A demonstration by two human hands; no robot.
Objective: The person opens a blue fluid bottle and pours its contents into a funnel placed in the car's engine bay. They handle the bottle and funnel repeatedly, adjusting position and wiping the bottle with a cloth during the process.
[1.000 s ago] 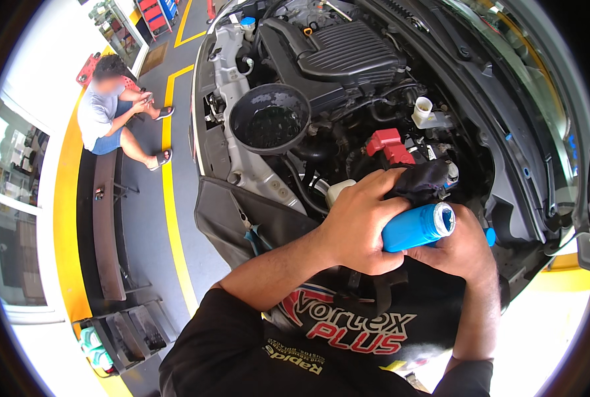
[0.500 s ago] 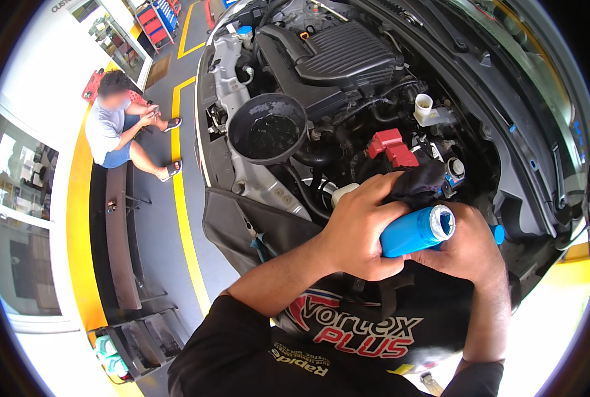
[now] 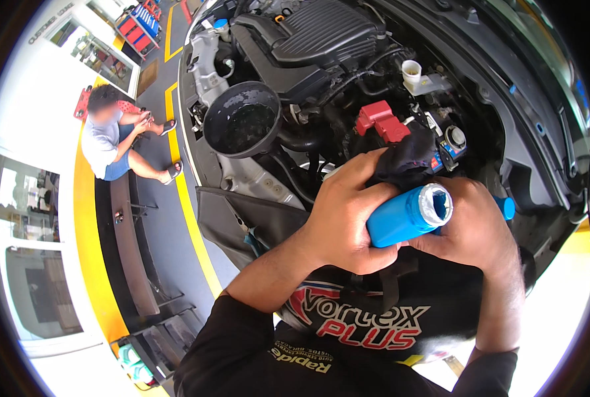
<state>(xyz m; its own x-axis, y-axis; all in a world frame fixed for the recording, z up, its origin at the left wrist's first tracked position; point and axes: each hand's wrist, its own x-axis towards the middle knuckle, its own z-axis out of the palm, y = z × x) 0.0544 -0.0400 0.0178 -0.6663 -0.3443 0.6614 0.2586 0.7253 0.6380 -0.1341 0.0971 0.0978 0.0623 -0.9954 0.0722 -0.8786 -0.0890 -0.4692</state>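
Observation:
A blue plastic bottle [image 3: 395, 218] lies tilted in my left hand [image 3: 345, 215], which is closed round it. Its uncapped mouth, edged with torn silver foil, faces up toward me. My right hand [image 3: 475, 221] is curled in close beside the bottle's neck, thumb toward my left fingertips. The underside of that hand is hidden, so what it grips cannot be made out. Past its outer side pokes a blue round-ended piece [image 3: 505, 208], like a cap. Bunched black cloth [image 3: 406, 157] shows beyond my left fingers.
Below my hands is an open engine bay with a black funnel [image 3: 242, 120] holding dark wet residue, a ribbed engine cover [image 3: 331, 33], a red terminal cover [image 3: 382, 121] and a white filler neck [image 3: 411, 74]. A dark fender cover [image 3: 242, 215] drapes the front edge. A person [image 3: 116, 135] sits at left.
The engine bay and the seated person have shifted left in view as my head turned. Both hands still keep the bottle at nearly the same place, and the blue round-ended piece shows more.

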